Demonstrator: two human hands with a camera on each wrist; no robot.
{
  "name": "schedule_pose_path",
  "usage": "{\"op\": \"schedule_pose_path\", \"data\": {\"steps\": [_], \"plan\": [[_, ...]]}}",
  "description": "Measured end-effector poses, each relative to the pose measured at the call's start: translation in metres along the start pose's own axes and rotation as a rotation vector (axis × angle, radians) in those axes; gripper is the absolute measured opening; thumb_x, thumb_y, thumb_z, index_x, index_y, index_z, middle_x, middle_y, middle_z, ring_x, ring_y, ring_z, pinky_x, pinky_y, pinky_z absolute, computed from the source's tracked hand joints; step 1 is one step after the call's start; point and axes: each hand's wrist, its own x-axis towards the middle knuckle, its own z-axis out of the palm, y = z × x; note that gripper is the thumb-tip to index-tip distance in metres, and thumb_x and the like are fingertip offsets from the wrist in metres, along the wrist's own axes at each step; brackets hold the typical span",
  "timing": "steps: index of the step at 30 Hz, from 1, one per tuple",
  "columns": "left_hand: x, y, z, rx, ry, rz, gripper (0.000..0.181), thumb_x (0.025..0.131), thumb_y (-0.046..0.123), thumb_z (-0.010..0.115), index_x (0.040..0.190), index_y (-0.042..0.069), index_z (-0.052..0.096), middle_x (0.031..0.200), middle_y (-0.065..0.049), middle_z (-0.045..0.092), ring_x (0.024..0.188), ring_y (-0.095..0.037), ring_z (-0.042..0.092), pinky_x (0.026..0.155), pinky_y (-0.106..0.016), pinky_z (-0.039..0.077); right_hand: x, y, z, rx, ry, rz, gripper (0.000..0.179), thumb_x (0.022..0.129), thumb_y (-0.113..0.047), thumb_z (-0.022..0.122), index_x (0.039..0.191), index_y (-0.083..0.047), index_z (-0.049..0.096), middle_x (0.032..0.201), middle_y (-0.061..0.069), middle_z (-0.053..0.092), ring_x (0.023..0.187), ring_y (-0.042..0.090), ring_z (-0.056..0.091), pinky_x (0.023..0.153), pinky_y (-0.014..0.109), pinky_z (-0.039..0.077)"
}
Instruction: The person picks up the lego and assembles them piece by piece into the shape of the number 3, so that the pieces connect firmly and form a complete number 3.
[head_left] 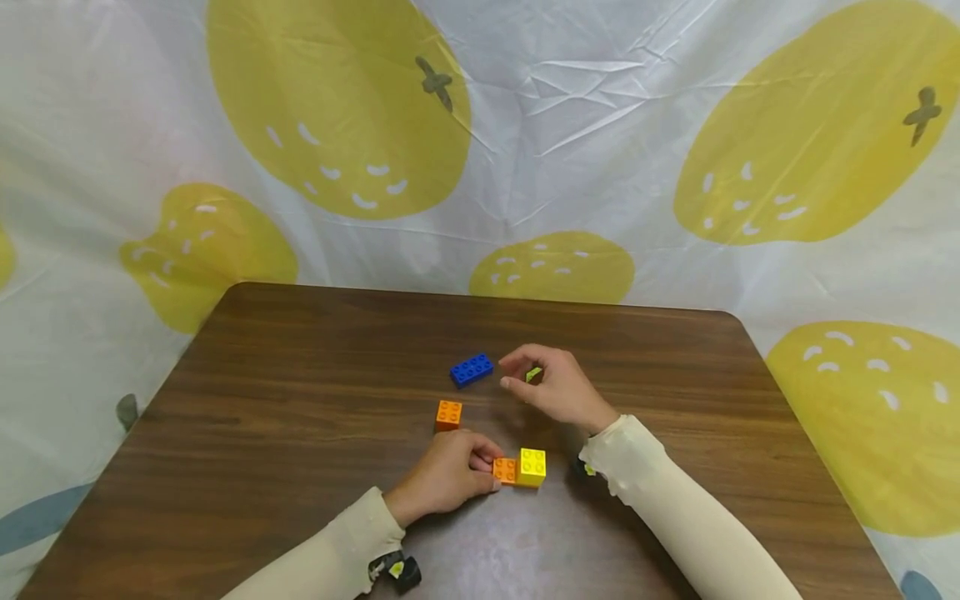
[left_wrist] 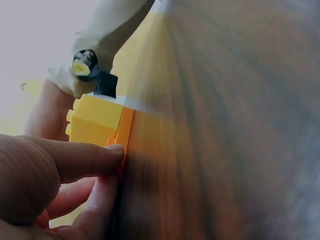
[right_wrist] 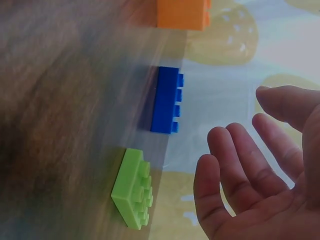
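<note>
My left hand (head_left: pixel 444 473) pinches the end of a low orange brick (head_left: pixel 505 471) between thumb and fingers, near the middle of the table. A taller yellow brick (head_left: pixel 532 467) stands on that orange one's right part, studs up. My right hand (head_left: pixel 558 387) hovers farther back, fingers loosely bent and holding nothing. Partly hidden beneath it in the head view lies a lime-green brick (right_wrist: pixel 131 190), which the right wrist view shows apart from the fingers. Left of that hand is a long blue brick (head_left: pixel 472 371) on the table.
Another orange brick (head_left: pixel 448 415) stands just beyond my left hand. The brown wooden table (head_left: pixel 300 375) has rounded far corners and meets a white cloth (head_left: pixel 510 175) printed with yellow fruit. Both wrists carry small dark cameras.
</note>
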Motion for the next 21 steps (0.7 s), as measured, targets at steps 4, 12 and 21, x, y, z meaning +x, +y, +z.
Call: {"op": "schedule_pose_path", "data": {"steps": [4,12,21], "plan": [[-0.001,0.000,0.000,-0.012,0.009,-0.006,0.032,0.082,0.010,0.090,0.112,0.005,0.079,0.108,-0.007,0.074,0.086,-0.009,0.069,0.076,-0.023,0.059,0.010,0.003,0.003,-0.054,-0.001,-0.032,0.027,0.094,-0.023,0.081,0.118,-0.011,0.076,0.108,0.000,0.078,0.089,0.012,0.070,0.072,0.031,0.059],[-0.001,0.001,0.000,0.006,0.012,0.014,0.034,0.080,0.009,0.091,0.113,0.006,0.079,0.103,-0.004,0.069,0.083,-0.006,0.066,0.074,-0.021,0.057,0.026,0.009,0.010,-0.043,-0.053,-0.003,0.031,0.094,-0.022,0.082,0.122,-0.010,0.075,0.119,0.008,0.077,0.091,0.016,0.072,0.069,0.031,0.060],[-0.002,0.000,-0.001,-0.013,-0.003,0.026,0.032,0.081,0.008,0.091,0.111,0.008,0.079,0.104,-0.003,0.070,0.082,-0.006,0.067,0.074,-0.022,0.058,0.039,0.017,0.013,-0.056,-0.084,0.038,0.035,0.095,-0.025,0.081,0.127,-0.013,0.073,0.124,0.004,0.075,0.093,0.015,0.073,0.075,0.034,0.061]]}}
